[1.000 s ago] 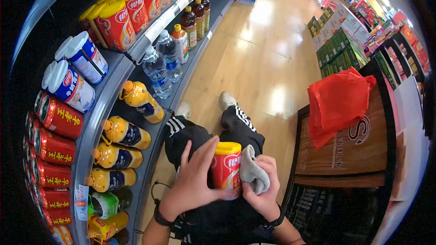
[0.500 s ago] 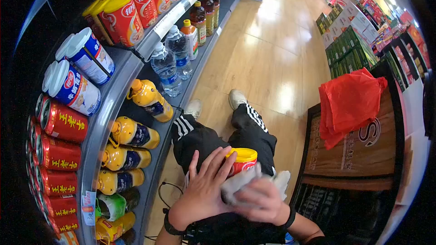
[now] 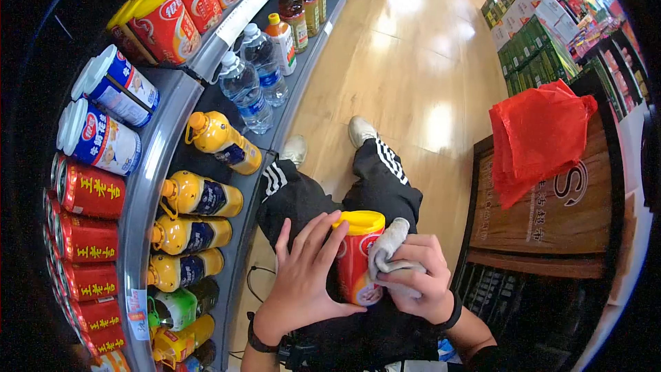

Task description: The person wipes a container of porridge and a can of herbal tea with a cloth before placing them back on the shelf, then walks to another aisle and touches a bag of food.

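A red can with a yellow lid (image 3: 354, 262) stands tilted just above my lap, between my two hands. My left hand (image 3: 303, 279) grips it, thumb near the bottom and fingers up by the lid. Bunched in my right hand (image 3: 423, 279) is a greyish-white cloth (image 3: 391, 251), which rests against the can's right side. My right fingers are closed around the cloth. The can's lower left part is partly covered by my left hand.
A shelf (image 3: 162, 131) on the left carries red drink cans (image 3: 89, 234), blue-and-white cans (image 3: 103, 138), yellow bottles (image 3: 203, 193) and water bottles (image 3: 248, 93). Red plastic bags (image 3: 540, 138) hang over a wooden counter (image 3: 513, 227) on the right. Ahead runs the wooden floor (image 3: 392, 62).
The cloth and my right hand have moved from across the can's front to its right side, uncovering the red body. The can now shows more upright, and my view has shifted slightly.
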{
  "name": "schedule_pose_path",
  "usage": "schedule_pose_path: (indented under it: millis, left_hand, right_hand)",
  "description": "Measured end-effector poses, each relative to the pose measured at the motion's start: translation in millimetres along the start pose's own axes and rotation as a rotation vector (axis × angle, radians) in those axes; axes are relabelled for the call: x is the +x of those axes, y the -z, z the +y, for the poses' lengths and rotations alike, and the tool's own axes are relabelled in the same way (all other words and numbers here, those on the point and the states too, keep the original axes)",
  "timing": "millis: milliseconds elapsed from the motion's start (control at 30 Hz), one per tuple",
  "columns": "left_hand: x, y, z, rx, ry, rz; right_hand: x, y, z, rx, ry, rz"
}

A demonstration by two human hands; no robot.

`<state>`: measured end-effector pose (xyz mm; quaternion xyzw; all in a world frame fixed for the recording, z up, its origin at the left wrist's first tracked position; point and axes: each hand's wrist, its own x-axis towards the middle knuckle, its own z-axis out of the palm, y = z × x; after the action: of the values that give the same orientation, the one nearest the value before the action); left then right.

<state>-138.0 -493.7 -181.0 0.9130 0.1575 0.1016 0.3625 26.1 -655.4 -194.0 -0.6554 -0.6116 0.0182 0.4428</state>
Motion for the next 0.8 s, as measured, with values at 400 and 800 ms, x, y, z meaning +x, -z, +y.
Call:
schedule_pose_path:
  millis: [400, 800]
  left_hand:
    - [0, -4, -3, -0.015, -0.021, 0.057]
    - [-6, -12, -4, 0.176, -0.032, 0.046]
  right_hand:
    - [-10, 16, 14, 0.214, 0.046, -0.165]
    - [-12, -14, 21, 0.307, -0.081, 0.124]
